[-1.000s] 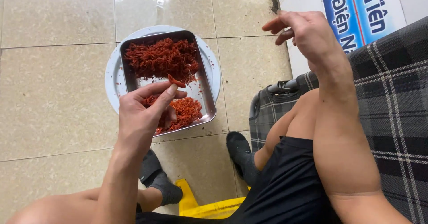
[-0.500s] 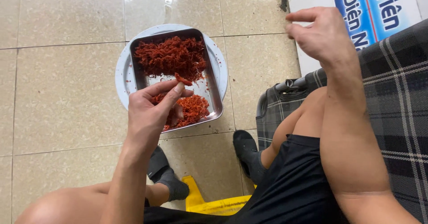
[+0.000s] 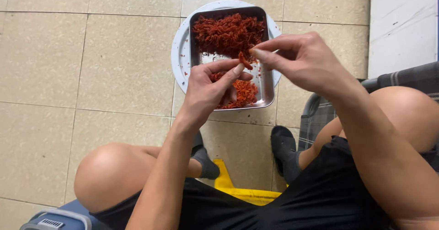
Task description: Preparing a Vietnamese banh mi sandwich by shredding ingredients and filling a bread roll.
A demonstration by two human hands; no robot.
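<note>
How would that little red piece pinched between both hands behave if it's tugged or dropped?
The red piece is thin and small, held only by the fingertips of the left hand and right hand, so it is probably very light. The crumbs scattered in the metal tray suggest it breaks easily. It looks unlikely to roll.

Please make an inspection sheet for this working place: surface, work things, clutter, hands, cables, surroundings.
Surface: beige tiled floor.
Job's things: metal tray on a round plate, holding red shreds in two heaps; a red piece held above it.
Clutter: red crumbs on the tray bottom.
Grippers: left hand and right hand both pinch the red piece.
Cables: nothing seen.
Surroundings: yellow stool, checked cloth, black socks.
</note>
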